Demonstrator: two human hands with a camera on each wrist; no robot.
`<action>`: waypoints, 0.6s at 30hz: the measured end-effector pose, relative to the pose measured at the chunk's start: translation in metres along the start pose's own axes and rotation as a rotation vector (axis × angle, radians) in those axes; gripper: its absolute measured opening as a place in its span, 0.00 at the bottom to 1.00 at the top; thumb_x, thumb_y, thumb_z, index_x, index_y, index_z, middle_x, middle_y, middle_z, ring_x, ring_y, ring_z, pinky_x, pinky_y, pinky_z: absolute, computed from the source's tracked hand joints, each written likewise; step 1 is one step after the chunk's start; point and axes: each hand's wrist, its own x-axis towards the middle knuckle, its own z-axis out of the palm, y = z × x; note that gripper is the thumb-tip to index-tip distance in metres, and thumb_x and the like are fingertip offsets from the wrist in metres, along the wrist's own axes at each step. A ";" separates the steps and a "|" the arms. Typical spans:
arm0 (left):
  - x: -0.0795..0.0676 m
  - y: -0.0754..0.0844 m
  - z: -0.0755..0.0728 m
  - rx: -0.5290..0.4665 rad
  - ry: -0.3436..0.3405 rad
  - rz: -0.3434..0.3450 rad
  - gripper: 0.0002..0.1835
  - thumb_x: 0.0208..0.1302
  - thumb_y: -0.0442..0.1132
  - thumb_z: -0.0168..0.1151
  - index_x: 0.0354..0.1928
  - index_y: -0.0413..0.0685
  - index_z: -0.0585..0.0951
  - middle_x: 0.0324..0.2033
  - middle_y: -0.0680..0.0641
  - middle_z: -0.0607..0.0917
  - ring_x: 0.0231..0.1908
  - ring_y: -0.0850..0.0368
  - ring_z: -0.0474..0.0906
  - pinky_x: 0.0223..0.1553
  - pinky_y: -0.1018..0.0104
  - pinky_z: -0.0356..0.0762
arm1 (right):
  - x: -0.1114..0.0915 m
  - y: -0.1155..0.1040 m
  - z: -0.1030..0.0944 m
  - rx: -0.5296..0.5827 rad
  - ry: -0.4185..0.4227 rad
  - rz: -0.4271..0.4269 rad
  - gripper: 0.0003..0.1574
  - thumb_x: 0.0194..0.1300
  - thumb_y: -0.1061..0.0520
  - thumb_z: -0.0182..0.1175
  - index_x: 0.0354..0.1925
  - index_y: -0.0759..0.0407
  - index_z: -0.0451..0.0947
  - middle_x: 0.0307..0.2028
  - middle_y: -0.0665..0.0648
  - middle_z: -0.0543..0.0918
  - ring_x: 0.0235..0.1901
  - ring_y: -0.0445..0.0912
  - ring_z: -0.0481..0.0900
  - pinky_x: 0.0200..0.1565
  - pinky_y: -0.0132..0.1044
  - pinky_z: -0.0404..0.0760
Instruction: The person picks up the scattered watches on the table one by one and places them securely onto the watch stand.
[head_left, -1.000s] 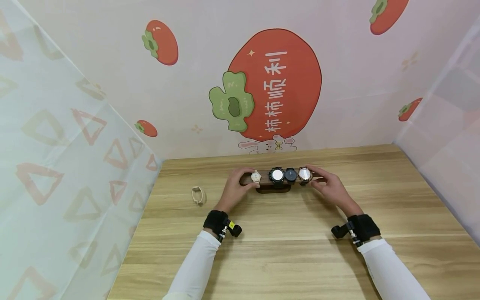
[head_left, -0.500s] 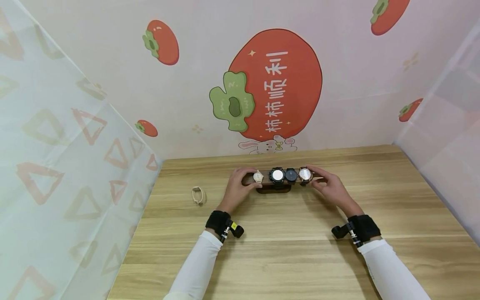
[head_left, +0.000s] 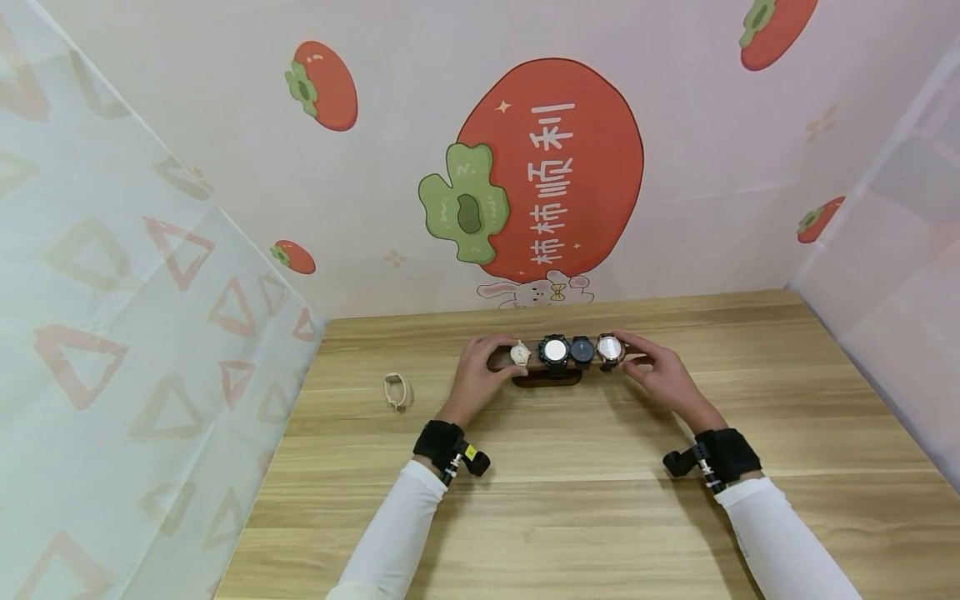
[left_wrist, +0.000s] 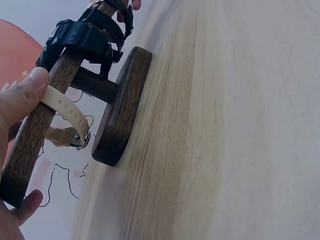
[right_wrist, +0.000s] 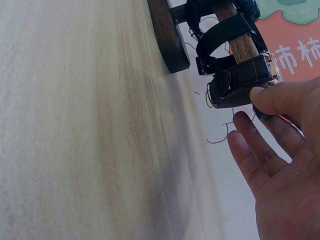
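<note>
A dark wooden watch stand (left_wrist: 25,155) has a horizontal bar above its base (head_left: 547,380). My left hand (head_left: 474,375) pinches a cream-strapped wristwatch (head_left: 520,353) looped round the bar's left part, thumb on the strap in the left wrist view. My right hand (head_left: 663,379) grips the bar's right end, thumb beside the dark leather strap of a rose-gold-rimmed watch (head_left: 610,348). Between the hands, a chunky black watch with a bright dial (head_left: 555,350) and a black-faced watch (head_left: 582,350) sit side by side on the bar.
A second pale-strapped watch (head_left: 395,392) lies alone on the wooden table (head_left: 570,533), left of the stand. The back wall (head_left: 375,183) with persimmon prints rises behind the table, and a patterned side wall (head_left: 135,333) borders its left.
My left hand has slid the cream watch a little to the right along the bar, closer to the chunky black watch. The right hand has stayed in place.
</note>
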 end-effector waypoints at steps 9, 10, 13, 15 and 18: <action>0.000 0.005 0.002 0.014 0.007 -0.001 0.29 0.57 0.49 0.82 0.62 0.53 0.86 0.60 0.52 0.88 0.65 0.49 0.74 0.71 0.45 0.70 | 0.002 0.003 0.001 -0.026 0.010 0.001 0.35 0.74 0.70 0.61 0.76 0.61 0.72 0.68 0.70 0.80 0.62 0.64 0.82 0.57 0.35 0.85; 0.000 0.005 0.002 0.019 0.008 0.001 0.29 0.57 0.49 0.82 0.62 0.53 0.86 0.60 0.52 0.88 0.65 0.49 0.74 0.71 0.45 0.70 | 0.002 0.003 0.002 -0.027 0.012 0.000 0.35 0.74 0.70 0.61 0.75 0.61 0.72 0.68 0.70 0.80 0.61 0.64 0.82 0.57 0.36 0.85; 0.001 0.006 0.003 0.035 0.009 0.004 0.29 0.57 0.49 0.82 0.62 0.55 0.86 0.60 0.53 0.88 0.65 0.49 0.74 0.71 0.45 0.70 | 0.002 0.004 0.002 -0.030 0.018 -0.002 0.35 0.74 0.70 0.61 0.75 0.61 0.72 0.67 0.71 0.80 0.61 0.64 0.82 0.57 0.36 0.85; 0.001 0.006 0.003 0.045 0.011 0.005 0.29 0.57 0.50 0.82 0.62 0.56 0.86 0.60 0.53 0.88 0.65 0.50 0.74 0.71 0.45 0.70 | 0.003 0.004 0.003 -0.033 0.021 0.001 0.34 0.74 0.70 0.62 0.75 0.61 0.73 0.67 0.71 0.80 0.61 0.64 0.82 0.57 0.34 0.85; 0.001 0.006 0.005 0.049 0.016 0.012 0.29 0.57 0.50 0.82 0.61 0.56 0.87 0.59 0.53 0.88 0.64 0.49 0.75 0.71 0.45 0.69 | 0.002 0.003 0.002 -0.029 0.015 0.002 0.34 0.74 0.69 0.62 0.76 0.61 0.72 0.67 0.71 0.80 0.61 0.64 0.82 0.56 0.32 0.84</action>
